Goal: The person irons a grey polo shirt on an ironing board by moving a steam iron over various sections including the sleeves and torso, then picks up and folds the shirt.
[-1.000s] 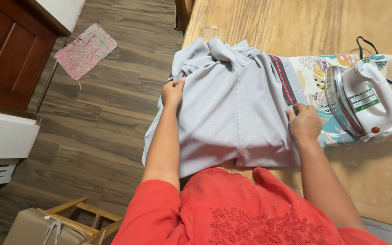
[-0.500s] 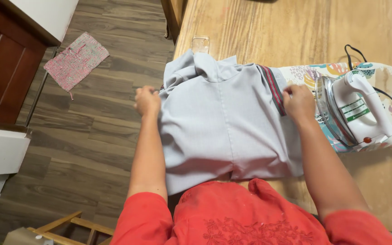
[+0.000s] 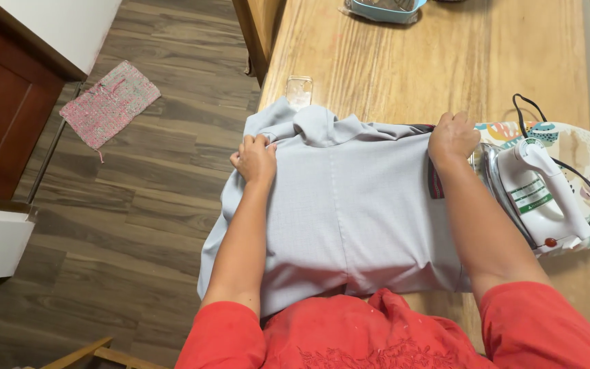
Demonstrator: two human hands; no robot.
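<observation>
**Grey shirt spread on table, both hands at its upper edges**

Left hand [image 3: 255, 160], centre-left of frame, fingers curled and pinching the shoulder edge of the grey shirt [image 3: 339, 219]. Right hand [image 3: 452, 139], upper right of centre, closed over the shirt's far edge by the dark red striped placket [image 3: 435, 184], knuckles up; grip looks like a pinch, fingertips hidden.

Shirt lies back-up across the wooden table [image 3: 445, 61], centre of frame, collar [image 3: 322, 123] bunched at the top, left side hanging off the table edge over the floor. Progress, as a judgement: body panel looks mostly flat, a few creases low near the hem; collar and left shoulder not yet smoothed. The iron isn't on the cloth.

White iron [image 3: 537, 195] stands on its heel at right, just beside the right hand, on a patterned ironing pad [image 3: 582, 147]; black cord loops behind. Labels: a green and white strip sticker on the iron's side, a red knob lower down.

Clear phone case [image 3: 299, 90] above the collar. Teal-rimmed container [image 3: 384, 8] at top edge. Pink woven mat [image 3: 109, 104] on the floor, upper left.
</observation>
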